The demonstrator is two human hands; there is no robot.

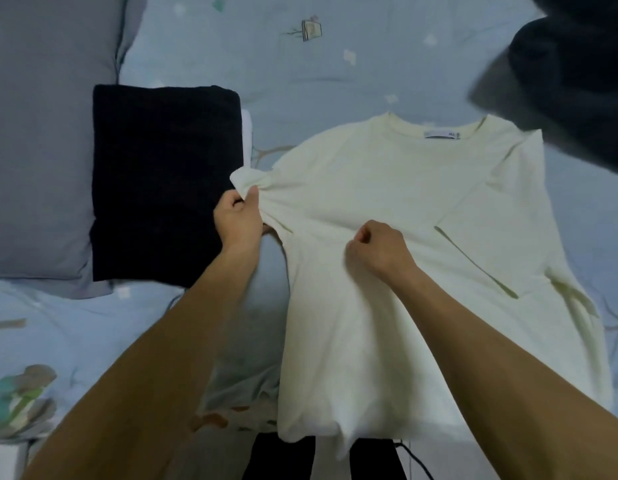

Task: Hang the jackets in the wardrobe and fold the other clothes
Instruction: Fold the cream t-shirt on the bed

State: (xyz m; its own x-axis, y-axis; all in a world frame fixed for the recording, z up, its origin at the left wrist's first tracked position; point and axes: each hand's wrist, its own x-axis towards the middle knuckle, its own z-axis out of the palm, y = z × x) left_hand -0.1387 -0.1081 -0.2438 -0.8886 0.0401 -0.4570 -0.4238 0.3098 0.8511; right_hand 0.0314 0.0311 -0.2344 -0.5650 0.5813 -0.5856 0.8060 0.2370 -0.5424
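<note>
A cream T-shirt (pixel 404 188) lies spread on the bed, collar at the far side and hem hanging over the near edge. My left hand (pixel 239 220) grips the shirt's bunched left sleeve and pulls it outward. My right hand (pixel 376 251) sits on the shirt's middle with its fingers curled, pinching the fabric. A folded black garment (pixel 162 181) lies to the left of the shirt, partly on a pillow.
A grey pillow (pixel 40 133) fills the far left. A dark heap of clothing (pixel 574 84) sits at the far right corner. The bed has a pale blue patterned sheet (pixel 75 341). A black cord (pixel 415 459) hangs below the near edge.
</note>
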